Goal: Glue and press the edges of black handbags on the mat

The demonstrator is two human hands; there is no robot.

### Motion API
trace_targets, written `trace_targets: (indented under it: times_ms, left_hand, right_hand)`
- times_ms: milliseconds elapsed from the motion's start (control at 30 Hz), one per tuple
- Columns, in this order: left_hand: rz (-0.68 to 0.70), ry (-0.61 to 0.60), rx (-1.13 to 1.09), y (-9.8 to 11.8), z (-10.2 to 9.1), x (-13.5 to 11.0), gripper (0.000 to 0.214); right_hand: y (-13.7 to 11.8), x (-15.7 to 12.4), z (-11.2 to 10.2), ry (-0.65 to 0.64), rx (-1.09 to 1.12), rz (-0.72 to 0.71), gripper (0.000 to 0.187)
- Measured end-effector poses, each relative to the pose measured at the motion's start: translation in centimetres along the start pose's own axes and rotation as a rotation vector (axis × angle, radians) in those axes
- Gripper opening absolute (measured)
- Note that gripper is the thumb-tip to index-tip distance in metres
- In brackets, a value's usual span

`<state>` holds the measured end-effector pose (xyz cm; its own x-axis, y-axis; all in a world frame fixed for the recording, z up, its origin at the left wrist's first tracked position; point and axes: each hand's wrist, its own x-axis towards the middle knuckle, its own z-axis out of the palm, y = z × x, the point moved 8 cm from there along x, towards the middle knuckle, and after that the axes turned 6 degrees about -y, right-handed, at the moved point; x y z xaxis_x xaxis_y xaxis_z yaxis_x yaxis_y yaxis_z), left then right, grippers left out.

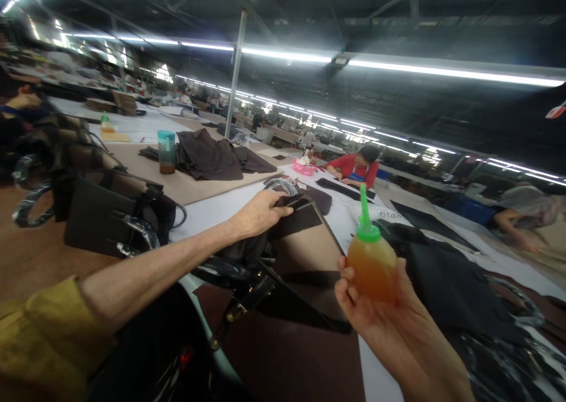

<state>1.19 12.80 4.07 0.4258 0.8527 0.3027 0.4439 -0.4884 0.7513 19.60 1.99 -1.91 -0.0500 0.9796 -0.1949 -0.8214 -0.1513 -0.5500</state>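
Gluing step at a dark brown leather bag panel (305, 213) on the tabletop (212, 207).
Left hand (259, 213) fingers pinch the panel's edge; right hand (380, 307) fingers grip an upright amber squeeze bottle with green nozzle (370, 260), which seemingly needs tipping toward the panel.

Two bare hands work at the near end of the long table: the left hand (259, 213) on a dark bag panel (300, 213), the right hand (375, 307) closed around one squeeze bottle (371, 260) of amber liquid with a green nozzle. A second bottle with a green cap (105, 122) stands far off to the left. One teal cup (167, 151) stands beside one heap of dark brown cloth (212, 154). One finished dark handbag (110, 213) sits at the near left. One pink basket (304, 167) is further down. Two co-workers are plain to see on the right: a person in red (356, 167) and a bent-over person (522, 213). One pole (235, 72) rises from the table.
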Motion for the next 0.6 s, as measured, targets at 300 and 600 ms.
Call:
trace_targets:
  times_ms: [300, 600]
  left_hand:
    - [-0.038, -0.673, 0.388, 0.2, 5.2, 2.0, 0.006]
    - [-0.237, -0.995, 0.231, -1.9, 8.7, -0.9, 0.007]
  right_hand:
    - [-2.1, -2.3, -7.4, 0.095, -0.358, -0.197, 0.056]
    - [-5.3, -4.5, -10.4, 0.178, -0.934, -0.433, 0.076]
